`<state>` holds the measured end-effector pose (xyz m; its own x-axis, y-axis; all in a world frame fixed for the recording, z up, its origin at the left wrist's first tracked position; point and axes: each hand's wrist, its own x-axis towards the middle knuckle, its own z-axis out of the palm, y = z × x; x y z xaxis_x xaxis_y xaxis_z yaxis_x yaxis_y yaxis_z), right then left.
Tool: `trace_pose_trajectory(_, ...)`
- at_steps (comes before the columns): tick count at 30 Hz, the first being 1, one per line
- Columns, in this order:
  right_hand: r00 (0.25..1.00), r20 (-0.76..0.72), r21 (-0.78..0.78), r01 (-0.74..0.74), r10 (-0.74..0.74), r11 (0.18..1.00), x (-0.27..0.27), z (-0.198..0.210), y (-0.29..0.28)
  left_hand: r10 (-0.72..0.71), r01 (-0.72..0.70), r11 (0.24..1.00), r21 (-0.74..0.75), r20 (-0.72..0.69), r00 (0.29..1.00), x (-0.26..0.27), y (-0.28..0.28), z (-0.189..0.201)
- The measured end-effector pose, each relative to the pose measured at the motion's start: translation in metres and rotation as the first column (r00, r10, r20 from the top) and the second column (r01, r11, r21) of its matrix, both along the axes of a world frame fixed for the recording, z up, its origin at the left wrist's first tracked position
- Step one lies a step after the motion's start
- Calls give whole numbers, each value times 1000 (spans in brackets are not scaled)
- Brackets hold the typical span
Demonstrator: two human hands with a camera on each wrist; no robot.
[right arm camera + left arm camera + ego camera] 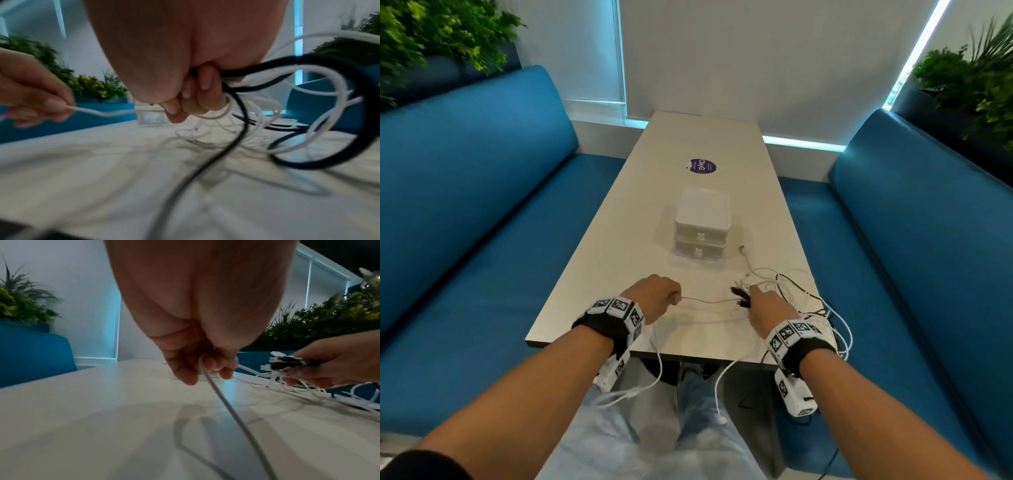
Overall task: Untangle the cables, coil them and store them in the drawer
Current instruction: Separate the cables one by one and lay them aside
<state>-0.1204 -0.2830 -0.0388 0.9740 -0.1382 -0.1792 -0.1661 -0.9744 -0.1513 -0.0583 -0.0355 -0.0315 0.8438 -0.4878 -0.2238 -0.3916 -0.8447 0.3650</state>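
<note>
1. Left hand (654, 297) is curled into a fist around one white cable (709, 301), pinching it just above the near part of the table (619, 260).
2. That cable runs pretty much straight across to the right hand (768, 306), and its slack hangs off the near table edge down toward the person's lap.
3. Right hand is wrapped around a bundle of cables (784, 284), black and white mixed, with the plug ends (281, 363) sticking out of the fist toward the left.
4. The rest of the tangle sprawls on the near right corner of the table and spills over the edge.
5. Little white drawer unit (702, 226) sits mid-table, just beyond the hands, both drawers closed.
6. Purple round sticker (700, 166) further back, blue benches (482, 205) on both sides.
</note>
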Motion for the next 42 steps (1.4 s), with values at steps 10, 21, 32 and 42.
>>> trace_pose_trajectory(10,981,189,233,-96,52,968,6,8,42,4,-26,989,144,147,989,-16,-37,-11)
trace_pose_trajectory(21,983,122,317,-173,141,932,4,-8,45,42,-43,999,24,65,997,-17,-52,-6)
trace_pose_trajectory(32,999,11,44,-39,39,998,8,-7,5,76,-80,994,-71,-56,995,-1,-17,-15)
trace_pose_trajectory(42,992,115,259,-75,46,963,2,-2,39,66,-69,997,23,104,992,-16,-39,-18)
